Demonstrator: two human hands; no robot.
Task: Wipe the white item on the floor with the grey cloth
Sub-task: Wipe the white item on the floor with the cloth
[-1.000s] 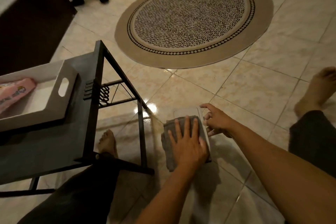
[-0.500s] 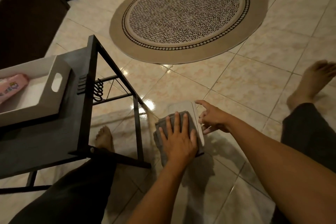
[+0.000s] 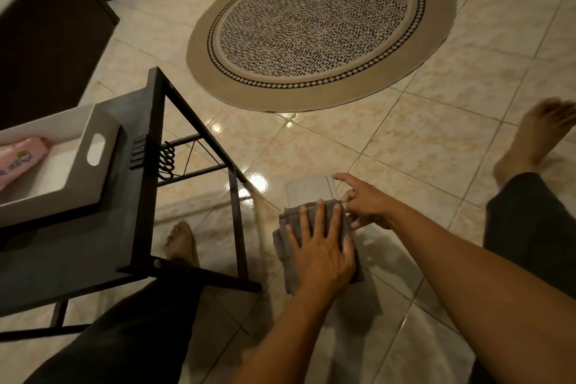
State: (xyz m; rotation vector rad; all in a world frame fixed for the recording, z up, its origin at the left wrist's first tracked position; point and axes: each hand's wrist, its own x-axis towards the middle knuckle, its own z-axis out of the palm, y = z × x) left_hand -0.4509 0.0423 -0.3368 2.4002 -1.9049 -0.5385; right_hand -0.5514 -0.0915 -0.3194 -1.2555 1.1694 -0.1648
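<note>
Down on the tiled floor, the white item lies flat just beside the leg of the dark surface, its long axis running away from the person toward the round rug. Only its far end shows; the near part is hidden under the grey cloth.

The left hand lies palm-down on the cloth with fingers spread and flat, pressing rather than gripping, so it closes on nothing. The bare end of the white item sits directly ahead of those fingertips, so a push straight forward along the long axis looks like the stroke that would cover it. The left hand is the nearer one for that.

The right hand reaches in from the right, loosely open, its index finger extended to the item's far right corner and the others curled at the right edge. It seems to be steadying the item, though whether it actually touches cannot be told.

On the dark surface stands a white tray with a cut-out handle, holding a pink packet.
</note>
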